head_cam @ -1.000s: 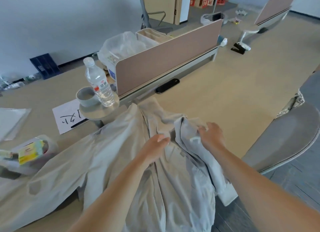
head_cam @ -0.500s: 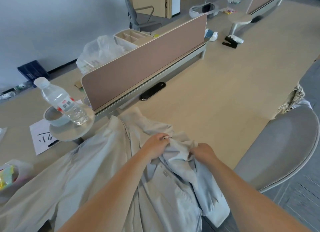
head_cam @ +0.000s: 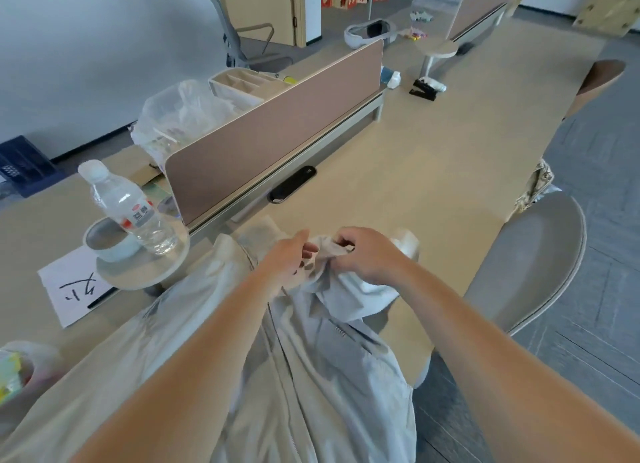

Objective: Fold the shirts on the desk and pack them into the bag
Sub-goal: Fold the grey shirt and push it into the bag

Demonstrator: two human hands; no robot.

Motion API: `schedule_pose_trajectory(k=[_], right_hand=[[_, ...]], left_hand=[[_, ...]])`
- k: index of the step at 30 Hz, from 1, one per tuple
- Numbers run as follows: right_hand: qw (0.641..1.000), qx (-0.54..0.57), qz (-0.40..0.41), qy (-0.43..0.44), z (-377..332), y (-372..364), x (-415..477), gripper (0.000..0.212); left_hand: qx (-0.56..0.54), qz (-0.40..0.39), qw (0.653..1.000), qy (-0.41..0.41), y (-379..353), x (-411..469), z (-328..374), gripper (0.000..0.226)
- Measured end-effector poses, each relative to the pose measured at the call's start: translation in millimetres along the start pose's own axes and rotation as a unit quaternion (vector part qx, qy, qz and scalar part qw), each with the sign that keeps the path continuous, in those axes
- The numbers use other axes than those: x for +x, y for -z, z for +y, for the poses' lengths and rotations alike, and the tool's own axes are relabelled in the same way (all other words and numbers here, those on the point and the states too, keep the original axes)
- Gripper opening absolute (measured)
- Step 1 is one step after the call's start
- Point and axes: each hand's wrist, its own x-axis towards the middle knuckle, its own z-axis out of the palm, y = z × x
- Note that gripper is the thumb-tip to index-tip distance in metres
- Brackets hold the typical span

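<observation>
A pale grey shirt [head_cam: 322,369] lies spread on the beige desk [head_cam: 433,171], front up, its hem hanging over the near edge. One sleeve is bunched up near the collar. My left hand [head_cam: 289,258] pinches that bunched fabric from the left. My right hand [head_cam: 367,254] grips the same fold from the right, fingers curled round it. The two hands are almost touching. No bag for packing is recognisable in view.
A water bottle [head_cam: 130,209] and a cup [head_cam: 107,239] stand on a round stand at the left, over a sheet of paper [head_cam: 71,289]. A brown divider panel [head_cam: 277,133] runs behind the shirt. A grey chair [head_cam: 530,258] stands at the right.
My hands have come together on the bunched sleeve and lifted it toward the collar. The view has tilted up and shifted slightly.
</observation>
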Motion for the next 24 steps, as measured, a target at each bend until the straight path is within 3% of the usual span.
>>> schedule_pose_trajectory(k=[3,7,10,13,17,21,24], right_hand=[[0.992,-0.005,-0.12,-0.039,-3,-51,-23,0.022],[0.982,0.019,-0.164,-0.09,7,-110,-53,0.043],[0.982,0.103,-0.092,-0.131,14,-122,-70,0.041],[0.966,0.131,0.047,-0.216,31,-120,-80,0.031],[0.914,0.14,0.211,-0.316,73,-111,-98,0.031],[0.927,0.109,0.165,-0.317,115,-105,-106,0.055],[0.947,0.078,0.107,-0.293,139,-115,-102,0.065]], left_hand=[[0.046,-0.053,0.998,0.001,18,-13,-17,0.044],[0.176,-0.115,0.977,-0.042,21,-37,-49,0.021],[0.236,-0.174,0.953,-0.072,18,-43,-67,0.013],[0.27,-0.18,0.942,-0.087,10,-39,-75,0.024],[0.339,-0.203,0.912,-0.108,-2,-35,-73,0.031],[0.367,-0.244,0.887,-0.137,-15,-26,-65,0.063],[0.4,-0.251,0.875,-0.112,-28,-13,-55,0.054]])
